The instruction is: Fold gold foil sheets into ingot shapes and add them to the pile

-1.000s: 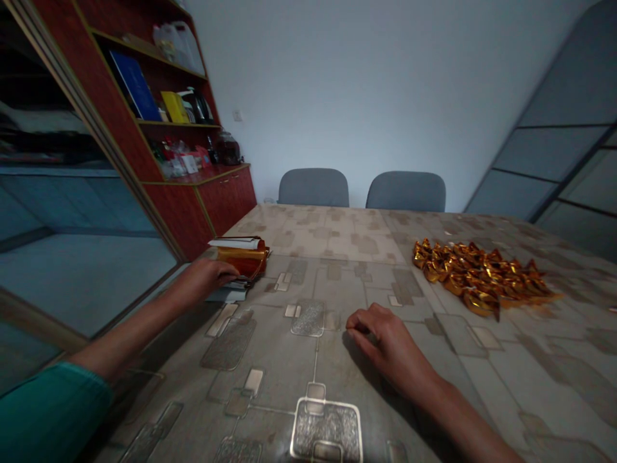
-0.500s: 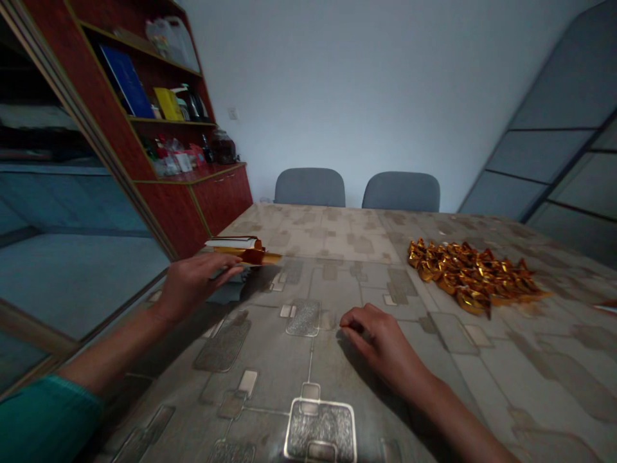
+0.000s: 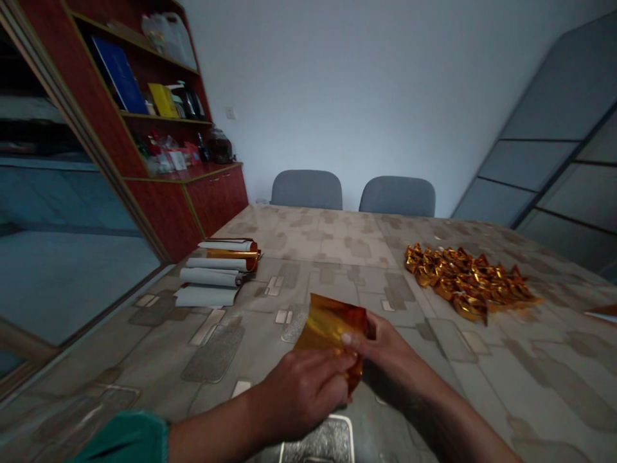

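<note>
A shiny gold foil paper sheet [image 3: 324, 319], bent into a curve, is held between both hands above the near middle of the table. My left hand [image 3: 306, 392] pinches its lower part, fingers closed. From the right, my right hand [image 3: 380, 341] grips the sheet's edge, its thumb pressed on the gold face. To the left lie several rolled or folded foil papers [image 3: 216, 281], pale on the outside with gold showing at one. On the right side sits a cluster of folded gold paper ingots [image 3: 463, 278].
The table [image 3: 308, 231] has a patterned cover. Two grey chairs [image 3: 306, 189] stand at its far side. A red-brown shelf cabinet [image 3: 216, 193] is at the back left. At the right table edge lies a flat gold-and-white piece [image 3: 602, 313].
My left hand has moved from the paper pile on the left to the middle, bringing a gold sheet. My right hand, formerly empty-looking on the table, now grips that sheet too.
</note>
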